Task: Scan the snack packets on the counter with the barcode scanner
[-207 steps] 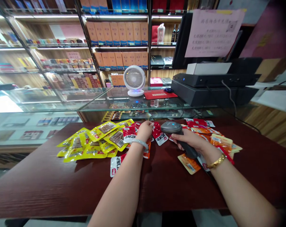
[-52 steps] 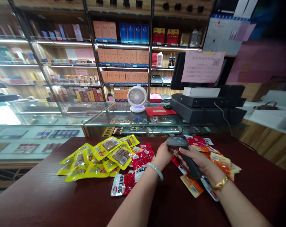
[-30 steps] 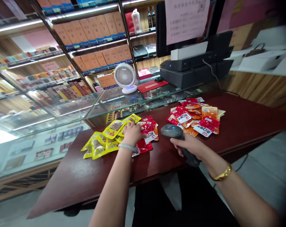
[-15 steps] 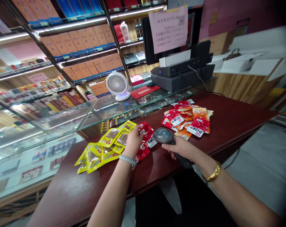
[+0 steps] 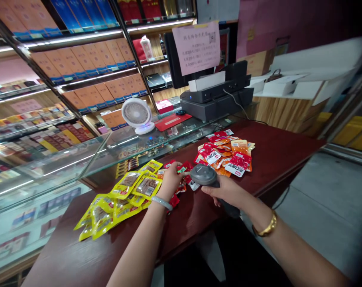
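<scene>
Red packets (image 5: 187,166) and scanner (image 5: 203,175) partly covered
The left grip (image 5: 171,181) hides part of the packets; the right grip (image 5: 228,192), part of the handle (image 5: 229,208). Both forearms (image 5: 139,247) are cut off below, the sign (image 5: 197,48) has print too small to read, and shelf goods (image 5: 28,120) at left blur.

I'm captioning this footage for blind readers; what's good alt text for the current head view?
A right hand points a scanner at a red packet at the left hand, over a dark red table. Yellow packets lie left, a red-and-orange pile right; behind are a white fan and stocked shelves.
</scene>
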Demonstrator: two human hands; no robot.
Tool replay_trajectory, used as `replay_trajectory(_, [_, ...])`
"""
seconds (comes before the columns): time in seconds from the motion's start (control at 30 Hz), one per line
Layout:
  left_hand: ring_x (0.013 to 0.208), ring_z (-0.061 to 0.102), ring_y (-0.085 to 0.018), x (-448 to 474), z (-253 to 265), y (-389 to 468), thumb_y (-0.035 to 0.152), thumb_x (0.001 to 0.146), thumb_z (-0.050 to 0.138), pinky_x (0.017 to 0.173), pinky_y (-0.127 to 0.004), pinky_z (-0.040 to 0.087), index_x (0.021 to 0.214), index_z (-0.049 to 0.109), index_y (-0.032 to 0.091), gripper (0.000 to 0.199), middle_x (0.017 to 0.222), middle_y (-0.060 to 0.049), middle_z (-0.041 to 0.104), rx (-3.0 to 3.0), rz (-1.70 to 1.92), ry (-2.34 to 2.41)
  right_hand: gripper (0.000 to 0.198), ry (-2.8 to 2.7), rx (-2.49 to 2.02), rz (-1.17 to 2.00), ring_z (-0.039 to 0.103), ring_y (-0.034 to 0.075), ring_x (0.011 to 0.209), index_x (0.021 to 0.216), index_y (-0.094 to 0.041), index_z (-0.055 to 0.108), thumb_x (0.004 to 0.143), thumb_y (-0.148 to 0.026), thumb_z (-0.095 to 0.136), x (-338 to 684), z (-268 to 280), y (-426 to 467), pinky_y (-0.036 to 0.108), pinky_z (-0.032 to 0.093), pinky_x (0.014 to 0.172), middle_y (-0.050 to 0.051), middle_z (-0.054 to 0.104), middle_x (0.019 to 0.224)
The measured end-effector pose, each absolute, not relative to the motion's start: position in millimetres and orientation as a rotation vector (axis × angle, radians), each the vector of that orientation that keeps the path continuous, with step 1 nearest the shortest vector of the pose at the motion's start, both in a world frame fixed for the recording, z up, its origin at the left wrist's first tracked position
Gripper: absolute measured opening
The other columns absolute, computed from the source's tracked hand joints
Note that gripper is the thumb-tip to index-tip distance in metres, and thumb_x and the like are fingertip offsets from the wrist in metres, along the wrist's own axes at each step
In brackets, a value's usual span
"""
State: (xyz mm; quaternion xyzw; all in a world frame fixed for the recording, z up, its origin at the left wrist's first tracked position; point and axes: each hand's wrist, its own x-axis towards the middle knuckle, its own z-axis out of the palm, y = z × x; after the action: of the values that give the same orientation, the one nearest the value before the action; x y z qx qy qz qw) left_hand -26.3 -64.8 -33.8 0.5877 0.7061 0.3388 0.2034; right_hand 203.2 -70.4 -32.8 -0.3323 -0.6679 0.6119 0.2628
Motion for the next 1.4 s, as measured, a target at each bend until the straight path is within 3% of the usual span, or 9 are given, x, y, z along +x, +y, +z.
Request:
replay_trajectory(0.1, [0.044,0.054,-0.011,-13,-39,-42,0.025,0.075,0.068,0.045,-0.023,0.041,0.1,0.055,0.019,0.029,0.065,0.004,0.06,1.498,0.984,1.814,0.039,-1.788,-0.931,1.648,0.055,0.014,0.039,0.098,-0.019,0.059,0.079,-0.05,0.07,212,-37,-71,0.023,0.044,0.04,-0.005,0.057,0.048])
replay_trajectory(0.2, [0.043,0.052,-0.009,7,-43,-20,0.028,0.074,0.072,0.043,-0.021,0.04,0.095,0.057,0.019,0.028,0.059,0.006,0.057,1.459,1.008,1.708,0.038,-1.761,-0.976,1.632,0.055,0.013,0.039,0.095,-0.019,0.057,0.079,-0.051,0.07,220,-46,-69,0.023,0.044,0.04,-0.005,0.056,0.047])
replay_trajectory(0.37, [0.064,0.064,-0.011,34,-45,7,0.024,0.075,0.073,0.064,-0.026,0.053,0.107,0.055,0.017,0.037,0.081,-0.002,0.068,1.352,1.237,1.57,0.038,-1.698,-1.061,1.618,0.054,0.013,0.04,0.086,-0.019,0.053,0.08,-0.053,0.067,233,-53,-66,0.023,0.044,0.041,-0.005,0.055,0.047])
replay_trajectory(0.5, [0.095,0.067,-0.015,20,-44,0,0.017,0.077,0.07,0.085,-0.029,0.052,0.111,0.056,0.017,0.038,0.11,-0.01,0.069,1.553,1.236,1.608,0.039,-1.675,-1.088,1.638,0.053,0.012,0.04,0.087,-0.019,0.05,0.08,-0.053,0.066,241,-59,-66,0.022,0.043,0.04,-0.006,0.053,0.051])
replay_trajectory(0.67, [0.111,0.06,-0.027,-36,-26,-43,0.029,0.079,0.067,0.099,-0.039,0.044,0.109,0.065,0.017,0.032,0.115,-0.014,0.067,2.081,0.573,2.229,0.041,-1.654,-1.11,1.676,0.053,0.011,0.041,0.083,-0.019,0.048,0.079,-0.054,0.068,243,-72,-64,0.023,0.044,0.04,-0.006,0.053,0.054])
replay_trajectory(0.8, [0.108,0.059,-0.038,-64,-19,-67,0.057,0.08,0.058,0.089,-0.046,0.046,0.095,0.069,0.01,0.05,0.104,-0.023,0.066,2.002,-0.148,2.638,0.041,-1.669,-1.092,1.704,0.054,0.012,0.041,0.083,-0.019,0.048,0.078,-0.055,0.069,240,-76,-63,0.023,0.044,0.04,-0.005,0.054,0.054])
replay_trajectory(0.9, [0.106,0.06,-0.037,-65,-20,-71,0.061,0.082,0.051,0.087,-0.043,0.046,0.095,0.067,0.011,0.054,0.104,-0.022,0.067,2.005,-0.288,2.612,0.041,-1.688,-1.087,1.71,0.054,0.011,0.041,0.083,-0.018,0.05,0.079,-0.054,0.068,239,-75,-63,0.022,0.043,0.04,-0.005,0.054,0.054])
replay_trajectory(1.17, [0.089,0.067,-0.026,-35,-23,-68,0.051,0.087,0.053,0.073,-0.031,0.044,0.109,0.051,0.017,0.041,0.091,-0.012,0.069,2.039,0.128,2.407,0.041,-1.7,-0.988,1.679,0.054,0.011,0.042,0.089,-0.017,0.052,0.079,-0.053,0.069,233,-64,-61,0.021,0.044,0.041,-0.005,0.055,0.053])
replay_trajectory(1.4, [0.079,0.064,-0.021,-12,-34,-72,0.046,0.081,0.063,0.067,-0.027,0.04,0.1,0.05,0.021,0.034,0.084,-0.003,0.065,2.033,0.469,2.17,0.041,-1.714,-0.948,1.672,0.055,0.012,0.041,0.095,-0.017,0.057,0.081,-0.054,0.067,232,-55,-59,0.02,0.043,0.039,-0.005,0.055,0.051])
